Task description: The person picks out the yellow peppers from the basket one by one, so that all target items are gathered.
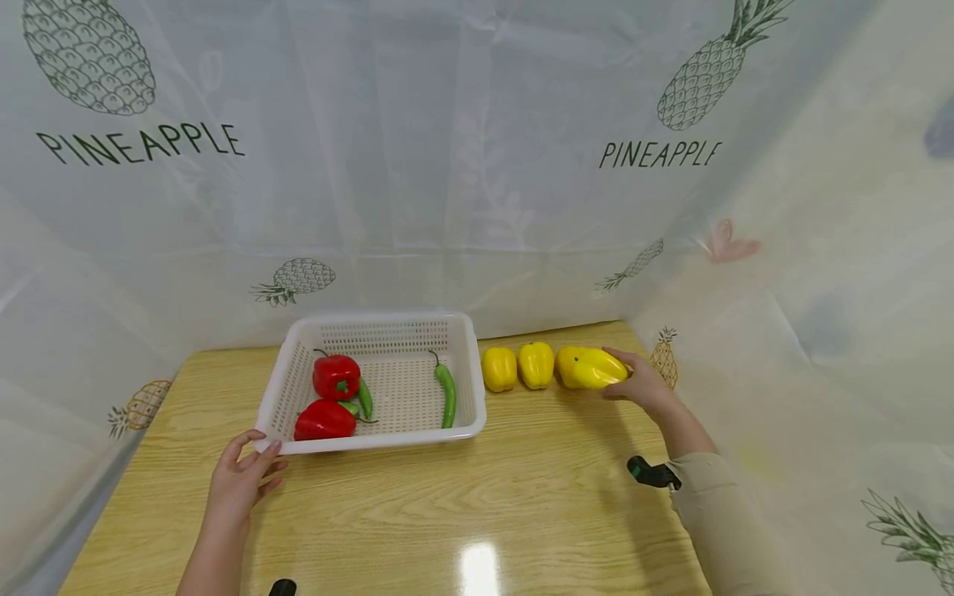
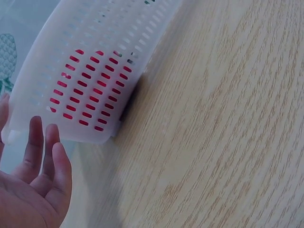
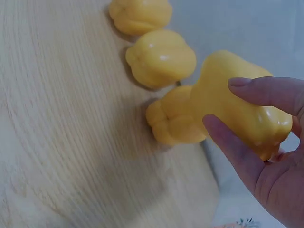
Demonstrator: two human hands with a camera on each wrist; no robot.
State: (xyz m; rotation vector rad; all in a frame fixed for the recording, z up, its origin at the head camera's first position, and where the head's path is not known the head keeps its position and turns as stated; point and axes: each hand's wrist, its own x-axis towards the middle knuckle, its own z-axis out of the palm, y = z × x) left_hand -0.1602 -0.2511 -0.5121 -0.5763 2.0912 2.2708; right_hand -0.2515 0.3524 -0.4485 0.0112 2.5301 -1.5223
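My left hand (image 1: 238,482) pinches the front left corner of a white plastic basket (image 1: 373,444), its other fingers (image 2: 61,164) apart from the wall in the left wrist view. Inside are two red bell peppers (image 1: 337,377) and several long green chili peppers (image 1: 446,396), some partly hidden behind the red ones. On the far right, my right hand (image 1: 639,382) holds a yellow bell pepper (image 3: 237,107) between thumb and fingers. Three more yellow bell peppers (image 1: 536,365) stand in a row right of the basket; the held one partly covers the rightmost.
Everything stands on a wood-grain table (image 1: 447,488) with a glare spot near its front. A pale curtain (image 1: 417,165) printed with pineapples hangs behind the table and along both sides. A black wrist mount (image 1: 652,473) sits beside the right sleeve.
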